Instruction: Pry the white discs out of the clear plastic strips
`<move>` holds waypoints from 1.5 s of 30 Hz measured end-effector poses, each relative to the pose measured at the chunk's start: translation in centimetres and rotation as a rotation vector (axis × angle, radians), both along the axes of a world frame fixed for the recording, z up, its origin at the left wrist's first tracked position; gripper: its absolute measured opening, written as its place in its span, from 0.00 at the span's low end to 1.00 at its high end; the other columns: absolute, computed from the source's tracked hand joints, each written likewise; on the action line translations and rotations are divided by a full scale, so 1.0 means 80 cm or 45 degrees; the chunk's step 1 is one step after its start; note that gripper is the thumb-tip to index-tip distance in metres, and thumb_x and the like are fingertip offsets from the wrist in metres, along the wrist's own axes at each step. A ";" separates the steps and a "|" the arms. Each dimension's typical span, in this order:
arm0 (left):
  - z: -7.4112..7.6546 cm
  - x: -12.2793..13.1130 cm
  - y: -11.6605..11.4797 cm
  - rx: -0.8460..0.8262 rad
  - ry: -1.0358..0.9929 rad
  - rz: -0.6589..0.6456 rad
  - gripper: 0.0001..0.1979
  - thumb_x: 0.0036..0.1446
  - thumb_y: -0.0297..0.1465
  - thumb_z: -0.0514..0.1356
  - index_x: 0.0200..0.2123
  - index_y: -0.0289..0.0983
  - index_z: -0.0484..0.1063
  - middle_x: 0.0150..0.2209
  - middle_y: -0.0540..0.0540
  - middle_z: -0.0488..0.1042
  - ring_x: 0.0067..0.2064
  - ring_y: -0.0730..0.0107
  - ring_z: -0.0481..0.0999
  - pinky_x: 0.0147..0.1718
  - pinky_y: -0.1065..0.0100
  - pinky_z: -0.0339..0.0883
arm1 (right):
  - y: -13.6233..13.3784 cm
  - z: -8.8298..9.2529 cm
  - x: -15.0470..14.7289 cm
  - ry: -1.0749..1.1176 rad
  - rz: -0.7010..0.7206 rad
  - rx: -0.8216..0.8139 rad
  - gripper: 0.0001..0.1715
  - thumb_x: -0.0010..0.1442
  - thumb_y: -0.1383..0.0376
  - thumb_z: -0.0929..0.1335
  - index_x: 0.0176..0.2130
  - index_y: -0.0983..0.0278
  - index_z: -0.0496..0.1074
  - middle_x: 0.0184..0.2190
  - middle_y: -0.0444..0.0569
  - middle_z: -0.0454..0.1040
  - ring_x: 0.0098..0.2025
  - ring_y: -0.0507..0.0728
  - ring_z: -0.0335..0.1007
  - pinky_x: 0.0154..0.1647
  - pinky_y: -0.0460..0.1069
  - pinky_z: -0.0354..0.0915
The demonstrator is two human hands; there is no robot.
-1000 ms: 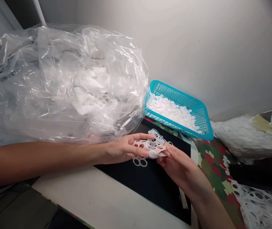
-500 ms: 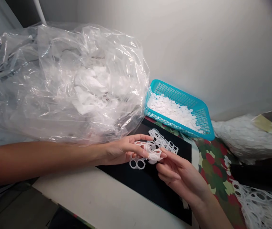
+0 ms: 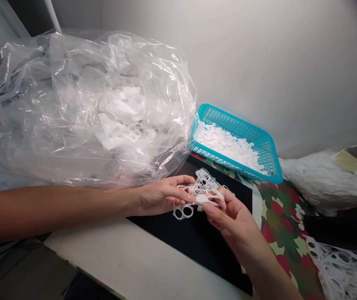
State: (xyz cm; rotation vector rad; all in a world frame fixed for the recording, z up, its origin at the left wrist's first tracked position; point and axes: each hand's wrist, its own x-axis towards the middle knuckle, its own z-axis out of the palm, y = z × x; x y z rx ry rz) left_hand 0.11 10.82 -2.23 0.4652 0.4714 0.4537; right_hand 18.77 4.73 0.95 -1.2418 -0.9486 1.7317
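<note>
A thin white plastic frame with round holes (image 3: 210, 194) is held between my two hands above a black mat (image 3: 209, 246). My left hand (image 3: 169, 193) pinches its left side, thumb on top. My right hand (image 3: 231, 212) is closed on the near right edge, with the thumb beside a small white disc (image 3: 201, 200) that sits in the frame. Just beyond lies another white ringed frame (image 3: 205, 177) on the mat, partly covered by the held one. More rings (image 3: 183, 211) show below my left fingers; whether they belong to the held frame I cannot tell.
A turquoise basket (image 3: 274, 160) with many white discs stands behind the mat. A large clear plastic bag (image 3: 72, 116) of white pieces fills the left. At the right are a stuffed bag (image 3: 319, 179) and a heap of ringed frames (image 3: 347, 266).
My right hand has shifted its grip, its fingers now reaching behind the frame and its thumb in front by the disc. The held frame has tilted slightly; my left hand has barely moved.
</note>
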 end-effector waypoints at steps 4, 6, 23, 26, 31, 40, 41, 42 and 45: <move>0.000 -0.001 0.000 0.004 -0.075 -0.045 0.15 0.48 0.19 0.65 0.34 0.37 0.62 0.31 0.51 0.70 0.27 0.83 0.67 0.25 0.80 0.55 | 0.000 0.005 -0.007 0.109 -0.029 -0.052 0.12 0.53 0.62 0.73 0.32 0.61 0.67 0.33 0.43 0.68 0.36 0.51 0.62 0.39 0.44 0.60; 0.000 -0.002 0.000 0.009 -0.087 -0.053 0.15 0.48 0.19 0.65 0.33 0.37 0.61 0.30 0.52 0.69 0.25 0.84 0.65 0.24 0.80 0.54 | -0.001 0.007 -0.010 0.151 -0.041 -0.086 0.12 0.52 0.61 0.74 0.34 0.61 0.68 0.35 0.44 0.70 0.36 0.51 0.62 0.38 0.43 0.61; -0.001 -0.002 -0.017 1.334 0.482 0.209 0.06 0.58 0.29 0.60 0.38 0.33 0.72 0.35 0.48 0.73 0.36 0.73 0.72 0.36 0.71 0.66 | 0.000 0.003 0.001 -0.274 0.011 0.094 0.16 0.54 0.62 0.73 0.28 0.63 0.62 0.27 0.39 0.66 0.29 0.46 0.60 0.31 0.39 0.59; -0.004 -0.003 -0.018 1.587 0.615 0.251 0.07 0.58 0.30 0.60 0.39 0.33 0.74 0.35 0.46 0.77 0.37 0.71 0.75 0.37 0.71 0.66 | 0.000 0.000 0.004 -0.389 0.029 0.153 0.16 0.56 0.61 0.72 0.28 0.62 0.62 0.27 0.39 0.65 0.30 0.48 0.60 0.30 0.40 0.59; -0.010 -0.004 -0.017 1.872 0.642 0.269 0.08 0.60 0.28 0.58 0.40 0.33 0.75 0.35 0.45 0.79 0.35 0.72 0.76 0.34 0.74 0.66 | -0.001 -0.002 0.006 -0.494 0.078 0.197 0.14 0.58 0.60 0.71 0.29 0.61 0.62 0.29 0.41 0.66 0.32 0.50 0.62 0.31 0.43 0.60; -0.009 -0.005 -0.021 2.322 0.766 0.089 0.12 0.61 0.28 0.51 0.37 0.33 0.74 0.30 0.40 0.75 0.33 0.66 0.71 0.32 0.69 0.65 | -0.009 0.003 0.004 -0.700 0.205 0.270 0.09 0.61 0.59 0.68 0.33 0.60 0.64 0.31 0.43 0.67 0.32 0.52 0.62 0.31 0.45 0.60; -0.009 -0.005 -0.022 2.365 0.770 0.068 0.12 0.61 0.27 0.51 0.36 0.33 0.74 0.30 0.40 0.75 0.32 0.66 0.70 0.32 0.69 0.64 | -0.010 0.003 0.005 -0.708 0.225 0.266 0.09 0.61 0.60 0.67 0.33 0.60 0.64 0.31 0.43 0.67 0.31 0.52 0.62 0.30 0.45 0.60; -0.008 -0.005 -0.022 2.391 0.769 0.055 0.12 0.61 0.27 0.50 0.35 0.34 0.74 0.29 0.41 0.75 0.31 0.66 0.70 0.31 0.68 0.63 | -0.010 0.004 0.005 -0.716 0.246 0.265 0.08 0.61 0.60 0.67 0.33 0.60 0.64 0.31 0.43 0.67 0.31 0.52 0.61 0.29 0.45 0.59; -0.008 -0.005 -0.023 2.394 0.747 0.014 0.11 0.59 0.26 0.51 0.35 0.36 0.73 0.28 0.42 0.74 0.31 0.66 0.69 0.29 0.69 0.61 | -0.011 0.006 0.005 -0.735 0.304 0.278 0.07 0.62 0.62 0.66 0.33 0.60 0.64 0.30 0.42 0.66 0.29 0.51 0.60 0.28 0.44 0.58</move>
